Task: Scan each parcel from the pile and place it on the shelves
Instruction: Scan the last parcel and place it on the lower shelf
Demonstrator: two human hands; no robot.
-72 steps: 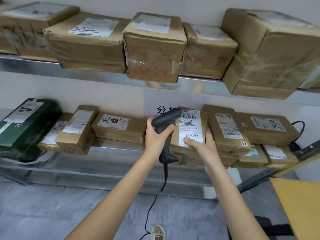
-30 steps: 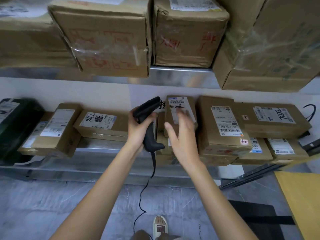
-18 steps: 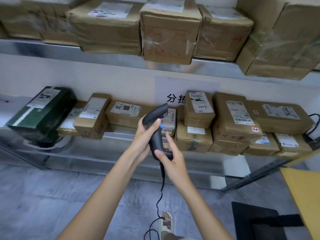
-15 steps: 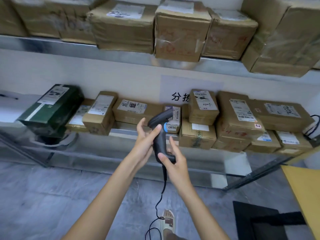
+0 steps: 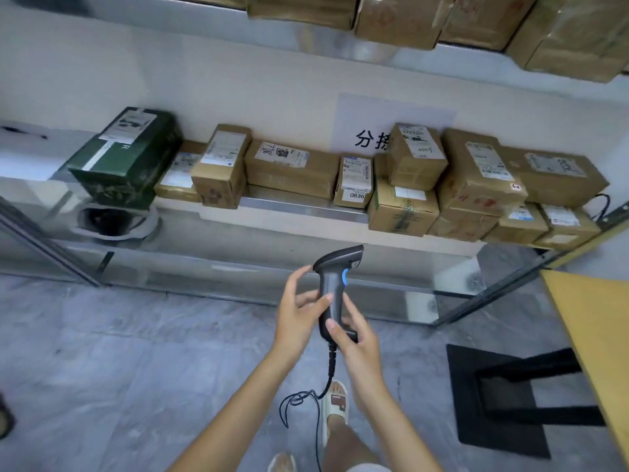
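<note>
Parcel [image 5: 416, 154] is now left shelved above the scanner [image 5: 335, 291], which is passed from loosened left grip [image 5: 299, 311] to clamped right grip [image 5: 354, 338].

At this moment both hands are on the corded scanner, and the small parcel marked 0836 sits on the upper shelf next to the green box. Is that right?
Not quite. The head view shows the parcel marked 0836 on the lower shelf, well right of the green box, with other parcels between them. The rest holds: the left hand and right hand are both on the corded scanner.

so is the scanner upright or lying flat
Upright: the scanner has its head on top and its cable hanging below, its handle held in the right hand.
</note>
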